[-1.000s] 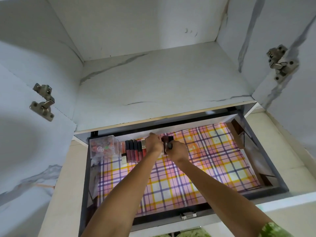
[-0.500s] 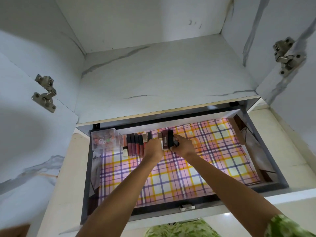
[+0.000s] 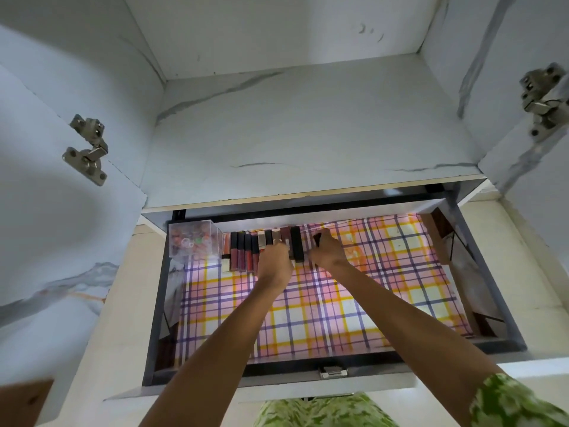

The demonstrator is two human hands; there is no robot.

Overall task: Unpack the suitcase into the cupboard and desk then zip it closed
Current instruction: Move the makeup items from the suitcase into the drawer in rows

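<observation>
From the head camera we see the hands have parted since half a second ago: the black tube (image 3: pixel 297 244) they shared then now lies at the right end of the row of tubes (image 3: pixel 246 251) along the drawer (image 3: pixel 480 251) back. Our left hand (image 3: pixel 275 261) rests over the row's right part, fingers bent down onto the tubes; whether it grips one we cannot tell. Our right hand (image 3: pixel 327 249) sits just right of the black tube, fingers curled round a small dark item (image 3: pixel 317 238). A clear box (image 3: pixel 194 243) stands in the back left corner on the plaid liner (image 3: pixel 369 288).
</observation>
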